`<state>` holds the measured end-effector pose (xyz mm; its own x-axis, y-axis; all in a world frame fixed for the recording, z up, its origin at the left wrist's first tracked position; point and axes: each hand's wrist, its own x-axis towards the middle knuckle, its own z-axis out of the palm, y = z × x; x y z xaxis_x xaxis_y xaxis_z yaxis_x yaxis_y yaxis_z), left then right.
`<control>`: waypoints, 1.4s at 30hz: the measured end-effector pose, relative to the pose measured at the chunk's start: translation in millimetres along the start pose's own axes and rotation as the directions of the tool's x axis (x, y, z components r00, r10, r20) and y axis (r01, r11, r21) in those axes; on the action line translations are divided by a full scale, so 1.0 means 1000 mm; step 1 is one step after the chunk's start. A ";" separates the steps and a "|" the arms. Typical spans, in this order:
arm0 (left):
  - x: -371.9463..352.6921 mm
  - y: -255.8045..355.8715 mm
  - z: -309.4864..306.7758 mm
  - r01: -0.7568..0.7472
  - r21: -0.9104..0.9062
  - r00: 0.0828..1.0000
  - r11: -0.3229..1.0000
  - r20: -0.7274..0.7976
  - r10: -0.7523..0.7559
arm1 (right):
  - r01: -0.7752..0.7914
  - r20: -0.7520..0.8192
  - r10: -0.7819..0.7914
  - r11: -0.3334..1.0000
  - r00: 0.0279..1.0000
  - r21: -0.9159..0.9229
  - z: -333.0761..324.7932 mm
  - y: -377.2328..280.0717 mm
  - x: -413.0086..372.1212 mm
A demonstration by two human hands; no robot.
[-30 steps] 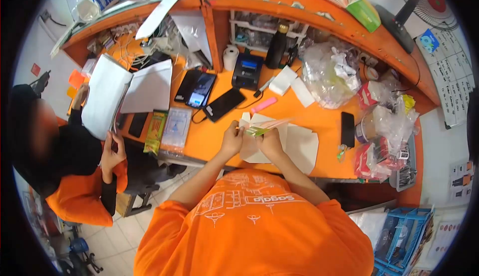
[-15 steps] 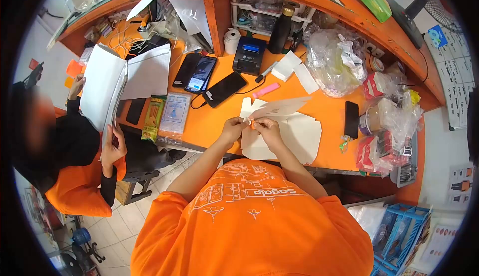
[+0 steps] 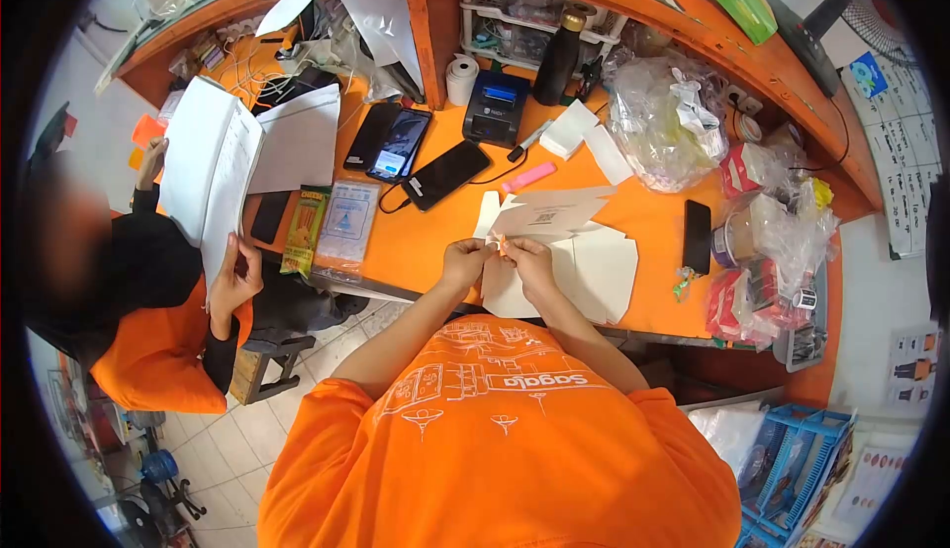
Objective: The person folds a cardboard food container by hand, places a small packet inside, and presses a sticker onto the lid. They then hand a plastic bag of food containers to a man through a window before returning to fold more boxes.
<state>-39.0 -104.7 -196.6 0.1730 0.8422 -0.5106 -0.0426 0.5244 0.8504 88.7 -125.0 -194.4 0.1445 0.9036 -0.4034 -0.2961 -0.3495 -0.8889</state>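
My left hand (image 3: 465,264) and my right hand (image 3: 530,265) meet over the desk's front edge, fingertips pinched together. Between them is a small orange-and-white piece (image 3: 500,244), mostly covered by the fingers; I cannot tell what it is. Beneath and beyond the hands lie cream card sheets (image 3: 602,269) with angled cut corners. One printed card flap (image 3: 554,213), bearing a QR code, rises just past the fingertips. A pink stick-shaped item (image 3: 529,177) lies behind that flap.
Phones (image 3: 447,177), a small receipt printer (image 3: 497,109), a dark bottle (image 3: 559,58) and a paper roll (image 3: 461,81) stand or lie farther back. Plastic bags (image 3: 663,122) and packets fill the right side. At left, another person holds a white paper booklet (image 3: 210,162).
The printed flap has turned so its QR code shows. My hands stay together with only a slight shift of the fingers. The other person's booklet has opened to a written page.
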 end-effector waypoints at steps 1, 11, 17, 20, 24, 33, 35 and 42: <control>0.000 -0.001 0.000 -0.027 -0.009 1.000 1.000 -0.011 0.027 | 0.022 -0.017 -0.022 1.000 1.000 -0.008 0.001 0.001 0.000; -0.005 0.000 0.002 -0.385 0.456 0.818 0.802 -0.234 0.526 | 0.137 0.026 -0.135 0.980 0.991 -0.142 -0.001 0.011 0.002; 0.011 -0.005 -0.007 -0.459 0.237 0.887 0.856 0.055 0.459 | 0.148 0.054 -0.140 0.971 0.989 -0.186 -0.002 0.010 0.004; 0.018 -0.009 -0.013 -0.357 0.234 0.934 0.904 0.087 0.347 | 0.143 0.073 -0.130 0.964 0.989 -0.226 -0.005 0.014 0.009; 0.018 -0.011 -0.015 -0.537 0.511 0.805 0.671 0.074 0.588 | 0.223 0.094 -0.206 0.939 0.974 -0.262 -0.003 0.012 0.008; 0.019 0.001 -0.014 -0.331 0.460 0.941 0.824 0.092 0.326 | 0.302 0.099 -0.288 0.858 0.953 -0.415 -0.008 0.016 0.014; 0.020 0.001 -0.013 -0.208 0.262 0.977 0.942 0.108 0.185 | 0.300 0.103 -0.283 0.862 0.953 -0.409 -0.010 0.018 0.017; 0.016 0.000 -0.011 -0.183 0.122 0.980 0.975 0.100 0.172 | 0.130 0.081 -0.105 0.895 0.991 -0.427 -0.007 0.002 0.016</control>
<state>-47.0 -89.4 -206.1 0.2602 0.9030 -0.3419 0.0470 0.3418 0.9386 96.9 -112.5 -204.3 0.0976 0.9523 -0.2891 0.1566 -0.3016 -0.9405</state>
